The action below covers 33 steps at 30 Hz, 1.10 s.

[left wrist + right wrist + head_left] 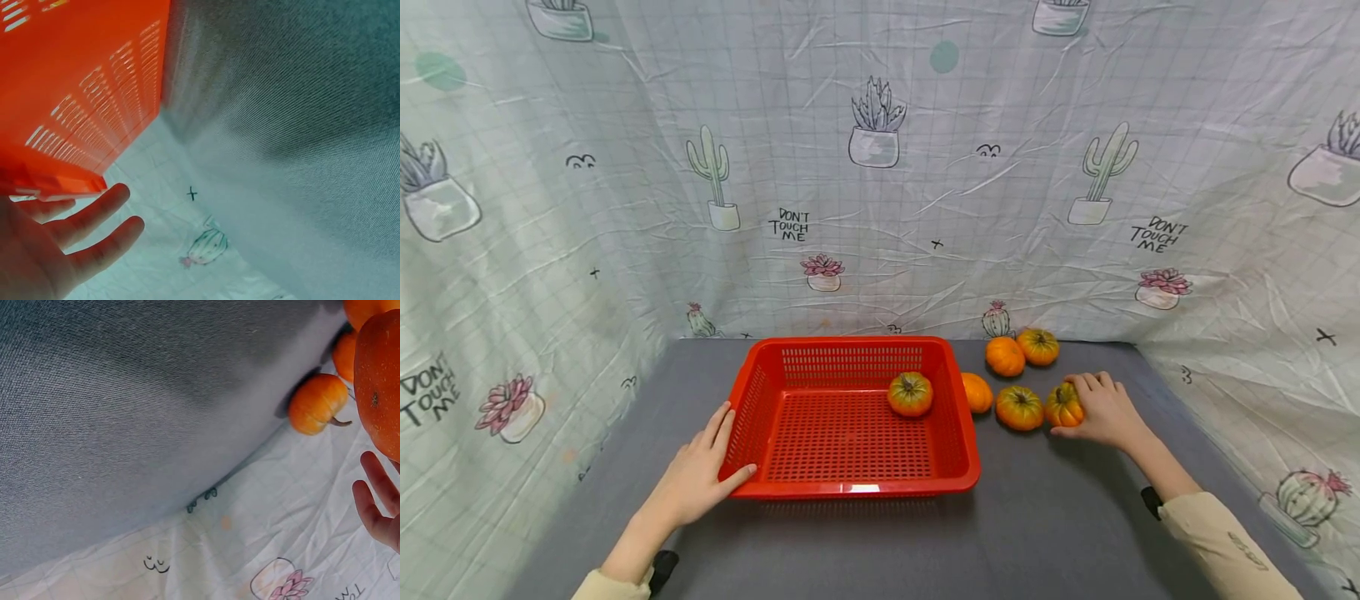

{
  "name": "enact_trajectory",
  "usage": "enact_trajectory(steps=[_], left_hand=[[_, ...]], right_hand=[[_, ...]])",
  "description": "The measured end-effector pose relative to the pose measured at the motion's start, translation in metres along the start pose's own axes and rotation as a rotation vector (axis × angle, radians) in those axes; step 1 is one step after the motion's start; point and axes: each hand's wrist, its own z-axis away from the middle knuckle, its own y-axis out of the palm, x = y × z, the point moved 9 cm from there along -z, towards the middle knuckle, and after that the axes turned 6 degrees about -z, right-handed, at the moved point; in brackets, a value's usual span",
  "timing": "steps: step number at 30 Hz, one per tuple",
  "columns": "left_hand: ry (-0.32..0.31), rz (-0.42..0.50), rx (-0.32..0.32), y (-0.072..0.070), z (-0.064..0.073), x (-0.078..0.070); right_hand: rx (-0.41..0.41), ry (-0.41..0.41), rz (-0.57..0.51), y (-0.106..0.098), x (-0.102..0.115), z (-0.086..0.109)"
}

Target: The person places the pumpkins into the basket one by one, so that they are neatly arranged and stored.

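Note:
A red plastic basket (850,490) with slotted walls stands on the grey table. One small orange-and-green pumpkin (910,394) lies inside it, toward the right. My left hand (696,475) rests on the basket's left rim, thumb at the front corner and fingers fairly straight; the left wrist view shows those fingers (100,212) beside the rim. To the right of the basket, my right hand (1105,410) holds another small pumpkin (1064,406) between thumb and fingers. Its orange underside shows close up in the right wrist view, with two fingertips (375,472) near it.
Just left of the held pumpkin sits a greenish pumpkin (1019,408). An orange one (977,392) lies against the basket's right side. Farther back are an orange pumpkin (1004,357) and a yellowish one (1039,347), near the printed cloth (925,208) that hangs around the table.

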Motion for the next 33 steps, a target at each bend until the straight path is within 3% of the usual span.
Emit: enact_trajectory(steps=[22, 33], left_hand=[[0.003, 0.050, 0.000, 0.007, 0.002, 0.001], [-0.001, 0.067, 0.024, 0.008, 0.002, 0.001]], right_hand=[[-0.086, -0.069, -0.073, -0.012, 0.037, 0.004], [-0.170, -0.169, -0.123, -0.019, 0.069, 0.003]])
